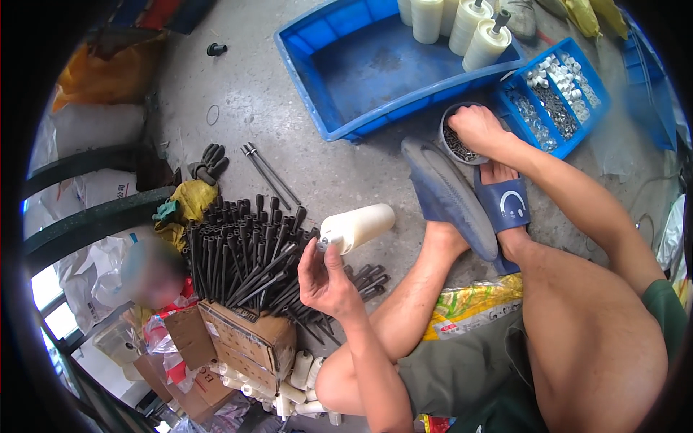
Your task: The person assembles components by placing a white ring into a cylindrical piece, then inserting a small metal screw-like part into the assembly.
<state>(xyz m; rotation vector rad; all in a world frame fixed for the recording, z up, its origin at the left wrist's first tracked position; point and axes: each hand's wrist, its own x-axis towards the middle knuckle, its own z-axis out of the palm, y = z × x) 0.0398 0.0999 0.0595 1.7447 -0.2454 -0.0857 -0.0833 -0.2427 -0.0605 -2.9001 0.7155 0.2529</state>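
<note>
My left hand (326, 278) grips the metal end of a cream plastic roller (359, 226), holding it out level above the concrete floor. My right hand (478, 130) reaches down into a small grey bowl (449, 123) of dark little metal parts, fingers bunched inside it; what they pinch is hidden. A heap of black metal rods (249, 256) lies just left of my left hand. My bare legs and blue slippers (462, 198) sit between the two hands.
A large blue tray (346, 65) holds several cream rollers (476, 36) at its far corner. A smaller blue divided bin (559, 97) of small fittings stands to its right. Cardboard boxes (242, 339), more rollers (296, 390), a black glove (209, 162) and bags lie at left.
</note>
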